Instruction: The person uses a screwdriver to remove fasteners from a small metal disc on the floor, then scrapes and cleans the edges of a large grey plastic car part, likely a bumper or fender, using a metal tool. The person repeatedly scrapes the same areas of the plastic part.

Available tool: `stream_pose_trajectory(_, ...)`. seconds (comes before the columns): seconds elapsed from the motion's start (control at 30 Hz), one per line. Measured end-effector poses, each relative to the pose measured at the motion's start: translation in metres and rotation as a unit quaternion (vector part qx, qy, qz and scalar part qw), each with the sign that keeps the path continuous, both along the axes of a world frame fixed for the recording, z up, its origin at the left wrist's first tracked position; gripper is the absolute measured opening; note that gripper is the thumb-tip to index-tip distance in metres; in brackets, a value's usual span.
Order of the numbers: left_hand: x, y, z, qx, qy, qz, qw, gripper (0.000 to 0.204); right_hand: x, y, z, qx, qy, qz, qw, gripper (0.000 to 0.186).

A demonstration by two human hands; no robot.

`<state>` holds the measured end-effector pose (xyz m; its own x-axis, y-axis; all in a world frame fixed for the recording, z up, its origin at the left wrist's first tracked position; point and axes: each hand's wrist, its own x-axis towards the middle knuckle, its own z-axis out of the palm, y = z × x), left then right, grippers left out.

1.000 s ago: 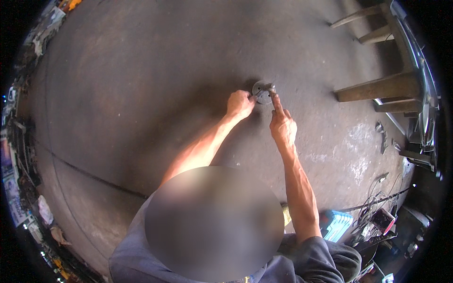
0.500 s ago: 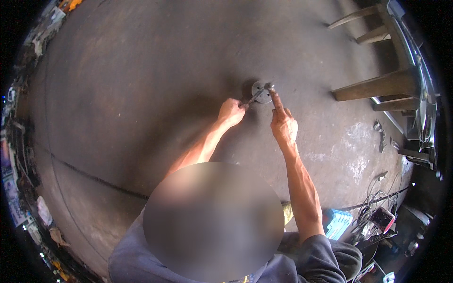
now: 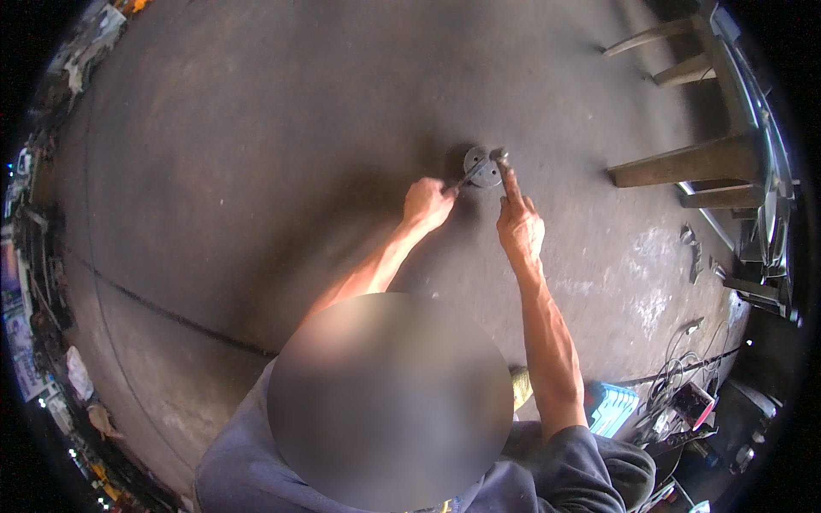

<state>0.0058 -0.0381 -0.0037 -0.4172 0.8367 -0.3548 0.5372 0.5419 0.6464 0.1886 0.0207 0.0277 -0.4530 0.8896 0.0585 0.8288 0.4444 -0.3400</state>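
A round grey metal disc point(image 3: 487, 179) with small dark holes lies on the floor ahead of me. My left hand point(image 3: 428, 203) is closed around a thin metal rod like a chisel or punch point(image 3: 473, 172), which slants across the disc toward its upper right. Gripped in my right hand point(image 3: 521, 228) is a hammer point(image 3: 501, 157), one finger stretched along its handle. The hammer's head hangs at the disc's right edge, close to the rod's far end. Whether they touch I cannot tell.
Brown chair or stool legs point(image 3: 684, 162) jut in from the right. Nearer on that side are a blue plastic case point(image 3: 611, 407), tangled cables point(image 3: 673, 376) and a dark red-rimmed container point(image 3: 694, 403). A dark line point(image 3: 184, 323) crosses the concrete floor; clutter lines the left edge.
The whole view has shifted slightly, so the disc and both hands appear a little farther right. Both hands keep their holds on the rod and the hammer.
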Motion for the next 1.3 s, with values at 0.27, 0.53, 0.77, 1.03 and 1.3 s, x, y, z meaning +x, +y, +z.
stream_pose_trajectory(0.27,0.002,0.016,0.012,0.003,-0.056,0.045,0.997,0.033,-0.006,0.002,0.001,-0.023,-0.017,-0.006,1.0,0.059)
stream_pose_trajectory(0.53,-0.002,0.003,0.017,-0.041,-0.103,0.056,0.992,0.034,-0.004,0.002,0.006,-0.007,-0.01,0.01,1.0,0.062)
stream_pose_trajectory(0.77,-0.002,0.001,0.012,-0.027,-0.079,0.046,0.995,0.034,-0.002,0.002,-0.001,-0.004,-0.039,0.032,0.999,0.062)
stream_pose_trajectory(1.03,-0.003,0.032,0.011,-0.026,-0.093,0.05,0.994,0.034,-0.005,-0.005,0.0,-0.007,-0.013,0.008,1.0,0.062)
stream_pose_trajectory(1.3,-0.003,0.04,0.009,-0.029,-0.116,0.044,0.992,0.039,-0.003,-0.004,-0.001,-0.017,-0.04,0.023,0.999,0.063)
